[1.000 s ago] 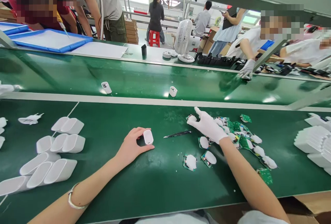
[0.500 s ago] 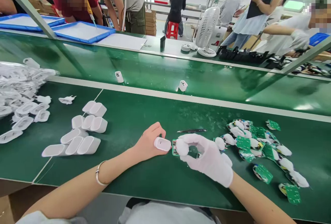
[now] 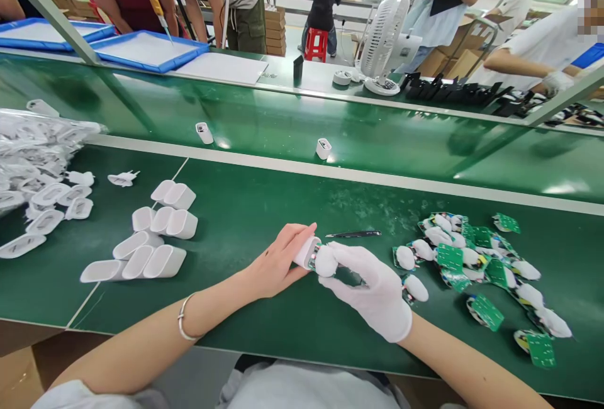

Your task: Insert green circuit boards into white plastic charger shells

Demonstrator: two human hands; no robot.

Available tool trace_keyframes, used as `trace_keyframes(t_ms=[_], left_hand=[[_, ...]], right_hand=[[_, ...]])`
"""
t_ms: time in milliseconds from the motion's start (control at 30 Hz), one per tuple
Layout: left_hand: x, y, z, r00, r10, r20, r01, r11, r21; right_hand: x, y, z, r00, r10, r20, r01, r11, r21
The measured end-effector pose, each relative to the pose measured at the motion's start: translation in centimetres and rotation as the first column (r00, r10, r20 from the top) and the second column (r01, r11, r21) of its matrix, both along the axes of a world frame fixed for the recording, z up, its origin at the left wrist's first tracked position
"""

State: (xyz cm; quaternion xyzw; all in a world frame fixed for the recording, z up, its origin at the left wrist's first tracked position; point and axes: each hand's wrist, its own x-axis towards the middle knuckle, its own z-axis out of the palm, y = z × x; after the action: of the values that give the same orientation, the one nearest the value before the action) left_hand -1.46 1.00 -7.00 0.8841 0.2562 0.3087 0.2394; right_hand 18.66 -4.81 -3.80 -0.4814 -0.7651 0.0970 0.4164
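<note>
Several people are standing or sitting beyond a long green surface, and a white fan is standing on the far side near a red stool. At the near edge, one person is bringing two pieces together above the middle of the surface. The bare left hand is curling around a white case, fingers on one side and thumb on the other. The gloved right hand is pinching a circuit board that is carrying a white lump, its thumb and fingers arching around a gap. Compared with half a second ago, the case is now turning its mouth toward the board, and the board's edge is meeting that mouth. Work on this pair is therefore passing from lining up to fitting, it seems; the fingers are covering the joint, so how far the board is reaching inside is hard to tell. Black tweezers are lying just beyond the hands, other white cases are waiting in rows to the left, and a heap of boards is spreading to the right.
</note>
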Motion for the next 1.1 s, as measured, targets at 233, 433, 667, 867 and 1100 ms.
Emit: trace_keyframes(t_ms=[233,433,667,867,1100], left_hand=[[0.3,0.3,-0.1,1.000,-0.007,0.010,0.007,0.999,0.051],[0.7,0.2,0.1,0.997,-0.012,0.081,0.007,0.998,0.065],[1.5,-0.1,0.2,0.966,-0.025,0.258,0.031,0.999,-0.017],[1.6,-0.4,0.2,0.987,0.001,0.163,0.037,0.972,-0.232],[1.0,0.7,0.1,0.994,0.107,0.008,-0.081,0.803,-0.591]], right_hand=[[-0.2,0.8,0.3,0.980,0.048,0.193,-0.059,0.997,0.053],[-0.3,0.3,-0.5,0.970,0.044,0.240,-0.021,0.995,-0.098],[-0.2,1.0,-1.0,0.787,-0.055,-0.614,-0.398,0.715,-0.574],[-0.6,1.7,-0.4,0.747,-0.121,-0.654,-0.475,0.591,-0.652],[4.2,3.6,-0.4,0.966,-0.105,0.238,0.198,0.892,-0.407]])
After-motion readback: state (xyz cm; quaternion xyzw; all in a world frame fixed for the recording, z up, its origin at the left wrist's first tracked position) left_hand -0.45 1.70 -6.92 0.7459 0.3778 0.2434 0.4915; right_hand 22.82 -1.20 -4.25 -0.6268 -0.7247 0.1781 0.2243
